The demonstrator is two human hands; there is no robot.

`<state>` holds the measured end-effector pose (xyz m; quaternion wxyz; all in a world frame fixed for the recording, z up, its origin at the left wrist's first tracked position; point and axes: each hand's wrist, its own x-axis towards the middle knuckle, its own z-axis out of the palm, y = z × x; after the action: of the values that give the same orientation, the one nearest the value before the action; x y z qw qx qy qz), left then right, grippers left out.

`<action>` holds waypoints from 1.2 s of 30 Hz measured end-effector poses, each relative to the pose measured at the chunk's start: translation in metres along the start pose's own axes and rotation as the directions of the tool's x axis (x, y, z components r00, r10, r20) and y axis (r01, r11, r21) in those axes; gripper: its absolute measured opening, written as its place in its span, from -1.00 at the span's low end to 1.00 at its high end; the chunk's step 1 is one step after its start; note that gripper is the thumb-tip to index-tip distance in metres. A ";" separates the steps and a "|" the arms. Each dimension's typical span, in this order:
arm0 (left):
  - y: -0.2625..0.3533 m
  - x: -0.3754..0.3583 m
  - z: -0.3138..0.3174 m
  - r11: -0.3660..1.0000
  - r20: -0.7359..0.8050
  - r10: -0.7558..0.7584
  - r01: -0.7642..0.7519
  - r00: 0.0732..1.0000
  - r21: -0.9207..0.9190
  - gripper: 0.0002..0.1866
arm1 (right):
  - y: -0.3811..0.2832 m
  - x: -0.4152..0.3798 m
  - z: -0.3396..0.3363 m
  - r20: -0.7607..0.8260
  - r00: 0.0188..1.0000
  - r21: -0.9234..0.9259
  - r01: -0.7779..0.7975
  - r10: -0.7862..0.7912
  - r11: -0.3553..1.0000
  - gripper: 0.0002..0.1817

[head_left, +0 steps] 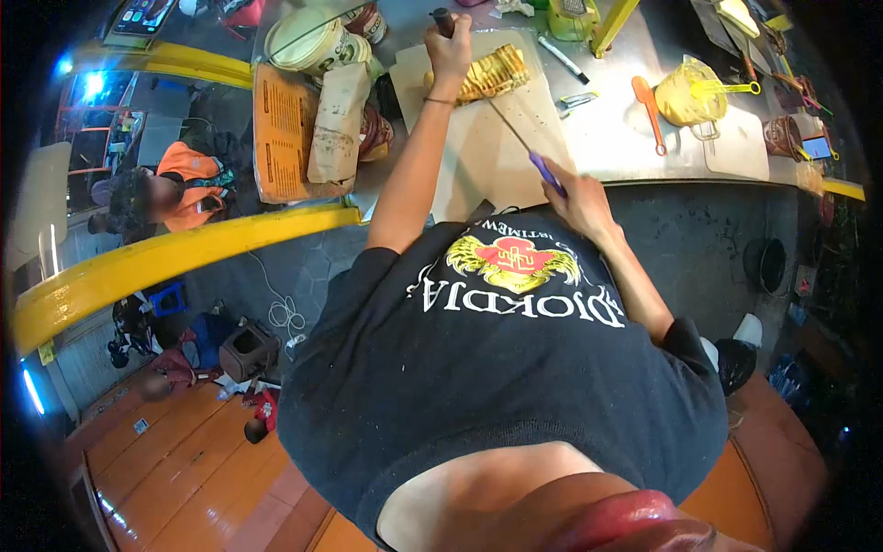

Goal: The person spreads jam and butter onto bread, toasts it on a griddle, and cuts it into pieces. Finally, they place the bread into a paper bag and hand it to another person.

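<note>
A golden food slab with browned ridges, like toasted bread, lies on a pale board on the counter. My left hand is closed around the dark handle of a tool at the slab's left end; the tool's working end is hidden. In my right hand is a purple-handled knife. Its thin blade slants up and left, with the tip at the lower edge of the slab.
A marker and a small cutter lie right of the board. Farther right are an orange spatula and a tub of yellow spread. White tubs and a cardboard box stand left. A person in orange is beyond.
</note>
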<state>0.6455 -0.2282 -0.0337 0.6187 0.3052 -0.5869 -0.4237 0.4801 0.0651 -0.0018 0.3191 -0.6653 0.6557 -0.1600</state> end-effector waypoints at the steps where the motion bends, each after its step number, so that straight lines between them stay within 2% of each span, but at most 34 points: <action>1: -0.004 0.002 0.000 1.000 -0.001 0.013 -0.013 1.000 0.002 -0.64 | -0.002 0.016 0.006 -0.070 0.997 -0.019 0.032 -0.033 0.999 -0.51; 2: 0.004 0.004 0.003 1.000 0.007 0.016 -0.016 1.000 0.000 -0.64 | -0.005 0.038 0.010 -0.148 0.987 -0.041 0.063 -0.068 0.997 -0.52; 4: 0.030 -0.006 0.014 0.990 -0.022 -0.071 0.067 0.997 -0.127 -0.65 | -0.018 0.082 0.018 -0.221 0.962 0.002 0.168 -0.163 0.986 -0.55; 5: 0.032 -0.004 0.019 0.989 -0.014 -0.076 0.074 0.997 -0.132 -0.65 | -0.017 0.102 0.026 -0.224 0.963 0.004 0.158 -0.153 0.987 -0.55; 7: 0.032 -0.009 0.019 0.963 -0.057 -0.172 0.155 0.983 -0.219 -0.64 | -0.023 0.120 0.042 -0.196 0.974 -0.171 0.083 -0.117 0.982 -0.55; 8: 0.029 -0.015 0.011 0.964 -0.055 -0.179 0.164 0.982 -0.209 -0.64 | -0.019 0.104 0.050 -0.191 0.975 -0.159 0.083 -0.113 0.984 -0.55; 10: 0.013 -0.011 0.004 0.984 -0.114 -0.143 0.153 0.983 0.088 -0.67 | -0.025 0.063 0.025 -0.127 0.988 -0.140 0.067 -0.085 0.988 -0.58; 11: 0.010 -0.010 0.005 0.984 -0.140 -0.125 0.141 0.982 0.109 -0.67 | -0.023 0.062 0.028 -0.157 0.982 -0.097 0.094 -0.108 0.991 -0.60; 15: 0.022 -0.012 0.013 0.983 -0.150 -0.141 0.156 0.979 0.095 -0.68 | -0.019 0.141 0.052 -0.132 0.990 -0.113 0.028 -0.043 0.993 -0.62; 17: 0.016 -0.013 0.008 0.984 -0.123 -0.137 0.150 0.983 0.098 -0.70 | -0.017 0.159 0.064 -0.172 0.981 -0.086 0.075 -0.089 0.993 -0.61; 18: 0.011 -0.010 0.007 0.984 -0.115 -0.130 0.142 0.985 0.103 -0.70 | -0.012 0.139 0.067 -0.156 0.984 -0.104 0.066 -0.082 0.992 -0.59; 20: 0.000 -0.003 0.008 0.999 -0.118 0.021 -0.024 0.993 -0.023 -0.64 | -0.005 0.088 0.064 -0.140 0.986 -0.135 0.072 -0.091 0.988 -0.56; 22: -0.001 -0.003 0.000 1.000 -0.095 0.023 -0.025 0.995 -0.018 -0.63 | -0.002 0.056 0.061 -0.089 0.995 -0.107 0.040 -0.050 0.993 -0.51; 23: -0.001 -0.006 -0.002 0.998 -0.132 -0.042 0.049 0.990 0.048 -0.68 | 0.001 0.070 0.071 -0.181 0.978 -0.065 0.091 -0.102 0.994 -0.50; 24: 0.000 -0.009 0.000 0.986 -0.165 -0.105 0.124 0.981 0.109 -0.71 | 0.000 0.092 0.080 -0.193 0.976 -0.090 0.080 -0.096 0.993 -0.51; 25: 0.004 -0.009 0.006 0.986 -0.150 -0.116 0.132 0.982 0.102 -0.71 | -0.003 0.118 0.086 -0.209 0.974 -0.117 0.067 -0.090 0.991 -0.52; 27: 0.015 -0.016 0.015 0.996 -0.149 -0.025 0.037 0.988 0.082 -0.71 | -0.011 0.162 0.091 -0.153 0.988 0.015 -0.004 0.007 1.000 -0.53; 28: 0.011 -0.018 0.011 0.996 -0.140 -0.027 0.039 0.990 0.083 -0.71 | -0.011 0.156 0.093 -0.158 0.987 0.022 -0.011 0.014 1.000 -0.53; 30: 0.002 -0.017 0.002 0.996 -0.043 -0.018 0.021 0.999 0.081 -0.71 | -0.005 0.128 0.091 -0.175 0.984 -0.166 0.016 -0.045 0.986 -0.52; 31: 0.003 -0.015 0.003 0.997 -0.054 -0.012 0.016 0.998 0.075 -0.71 | 0.023 0.096 0.105 -0.240 0.958 -0.149 0.124 -0.158 0.981 -0.51; 33: 0.008 -0.015 0.003 0.998 -0.066 -0.022 0.026 0.998 0.061 -0.70 | 0.044 0.027 0.096 -0.311 0.917 -0.075 0.237 -0.248 0.969 -0.45; 34: 0.009 -0.014 0.005 0.997 -0.087 -0.024 0.030 0.996 0.064 -0.70 | 0.036 0.001 0.070 -0.114 0.987 -0.087 0.101 -0.110 0.991 -0.43; 35: 0.012 -0.014 0.007 0.998 -0.107 -0.039 0.044 0.993 0.040 -0.69 | 0.027 -0.020 0.043 0.086 0.995 -0.122 -0.040 0.051 0.992 -0.41; 36: 0.012 -0.015 0.008 0.999 -0.119 -0.050 0.052 0.992 0.015 -0.69 | 0.033 -0.032 0.039 0.054 0.997 -0.083 -0.051 0.056 0.995 -0.43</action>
<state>0.6408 -0.2088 -0.0292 0.6386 0.3502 -0.5449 -0.4154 0.4766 0.1062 -0.0447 0.3142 -0.6643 0.6700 -0.1055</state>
